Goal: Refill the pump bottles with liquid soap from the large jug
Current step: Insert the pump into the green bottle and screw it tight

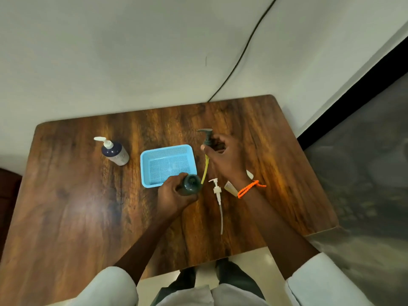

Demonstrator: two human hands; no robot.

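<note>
My left hand (174,193) grips a dark green bottle (190,184) with its mouth open, standing on the table just in front of the blue basket. My right hand (225,160) holds the dark green pump head (206,138) lifted above the table; its yellow-green dip tube (205,168) slants down, with its tip beside the bottle's mouth. A white pump head with a long tube (217,195) lies flat on the table to the right of the bottle. A dark blue pump bottle with a white pump (114,152) stands at the left. No large jug is in view.
A light blue mesh basket (144,161) sits mid-table. A cream-coloured object (230,187) lies partly hidden under my right wrist. The wooden table (77,206) stands against a white wall, with a black cable (240,56) running down it. Floor lies to the right.
</note>
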